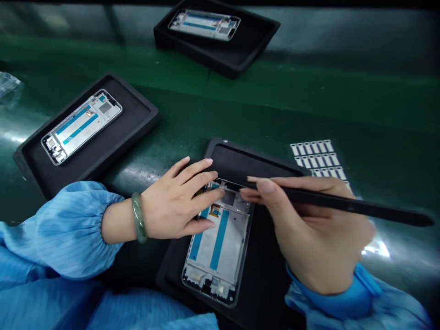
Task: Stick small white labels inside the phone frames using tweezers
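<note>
The phone frame [216, 243] lies in the near black tray [261, 284], its long axis running away from the person. The left hand [175, 201] presses flat, fingers spread, on the frame's far end. The right hand [309, 229], fingers closed around a black stick [343, 202], brings the tip to that same far end from the right.

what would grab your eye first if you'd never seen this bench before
Probably the two hands meeting low in the middle: the left hand lies flat on an open phone frame in a black tray, while the right hand holds a black stylus-like tool to the frame's top end. Behind, on the green belt, two more frames wait in trays, at left and top centre.
</note>
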Action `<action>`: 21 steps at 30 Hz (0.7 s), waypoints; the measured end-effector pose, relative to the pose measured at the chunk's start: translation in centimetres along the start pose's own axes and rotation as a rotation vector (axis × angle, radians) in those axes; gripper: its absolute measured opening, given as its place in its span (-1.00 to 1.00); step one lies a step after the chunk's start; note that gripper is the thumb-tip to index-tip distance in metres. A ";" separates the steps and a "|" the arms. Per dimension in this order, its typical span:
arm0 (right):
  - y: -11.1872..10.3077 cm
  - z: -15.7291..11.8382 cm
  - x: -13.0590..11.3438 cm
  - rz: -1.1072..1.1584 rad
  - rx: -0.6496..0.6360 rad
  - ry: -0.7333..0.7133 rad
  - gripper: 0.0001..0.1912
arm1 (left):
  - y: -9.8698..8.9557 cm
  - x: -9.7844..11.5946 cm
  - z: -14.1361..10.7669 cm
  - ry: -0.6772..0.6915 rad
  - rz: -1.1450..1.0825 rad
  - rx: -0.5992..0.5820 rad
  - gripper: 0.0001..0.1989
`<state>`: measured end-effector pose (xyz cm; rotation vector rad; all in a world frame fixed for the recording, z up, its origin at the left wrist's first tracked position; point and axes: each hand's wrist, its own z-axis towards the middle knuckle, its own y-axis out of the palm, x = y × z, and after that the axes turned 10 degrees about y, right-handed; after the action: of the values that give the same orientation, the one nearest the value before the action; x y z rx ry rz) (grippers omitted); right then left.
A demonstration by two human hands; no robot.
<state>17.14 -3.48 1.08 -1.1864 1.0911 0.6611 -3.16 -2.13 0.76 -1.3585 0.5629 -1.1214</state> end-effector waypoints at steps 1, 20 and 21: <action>0.0 0.3 0.0 0.051 -0.004 -0.002 -0.83 | 0.1 0.0 0.0 -0.002 -0.004 0.002 -0.49; 0.5 1.5 0.3 -0.003 -0.244 0.114 -0.75 | 0.6 0.1 -0.1 -0.045 -0.030 0.019 -0.46; 0.6 1.5 0.3 -0.012 -0.244 0.112 -0.75 | 0.6 0.1 -0.1 -0.047 -0.031 0.018 -0.46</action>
<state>17.24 -1.91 0.62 -1.4523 1.1187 0.7409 -3.03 -2.40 0.19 -1.3787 0.4988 -1.1141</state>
